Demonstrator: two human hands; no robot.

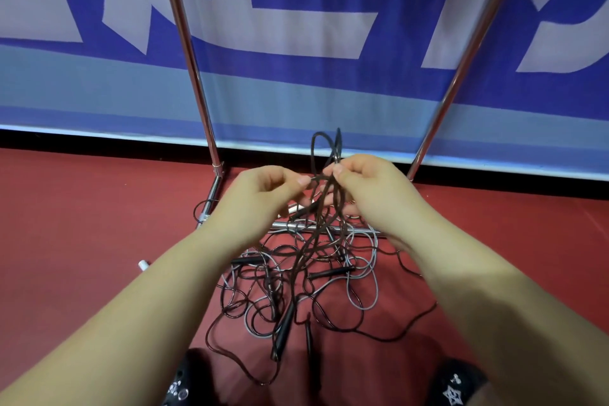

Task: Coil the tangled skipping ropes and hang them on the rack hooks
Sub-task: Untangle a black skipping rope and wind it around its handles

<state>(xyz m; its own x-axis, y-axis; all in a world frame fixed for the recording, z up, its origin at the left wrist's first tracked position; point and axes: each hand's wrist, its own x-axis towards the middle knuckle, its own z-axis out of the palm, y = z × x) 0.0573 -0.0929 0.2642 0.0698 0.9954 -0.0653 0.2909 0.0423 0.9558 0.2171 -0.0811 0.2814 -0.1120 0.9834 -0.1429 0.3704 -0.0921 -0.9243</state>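
My left hand (263,194) and right hand (365,184) both pinched one dark rope (321,155); below them the tangle (296,283) lay unsorted, nothing coiled or hung yet.

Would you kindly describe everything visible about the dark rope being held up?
The dark rope is a thin brownish-black cord. Both hands pinch it: the left hand and right hand hold strands close together, with a narrow loop standing up above the fingers. Below, several strands hang down into the tangled pile on the red floor, mixed with grey cords and black handles. Its ends cannot be traced.
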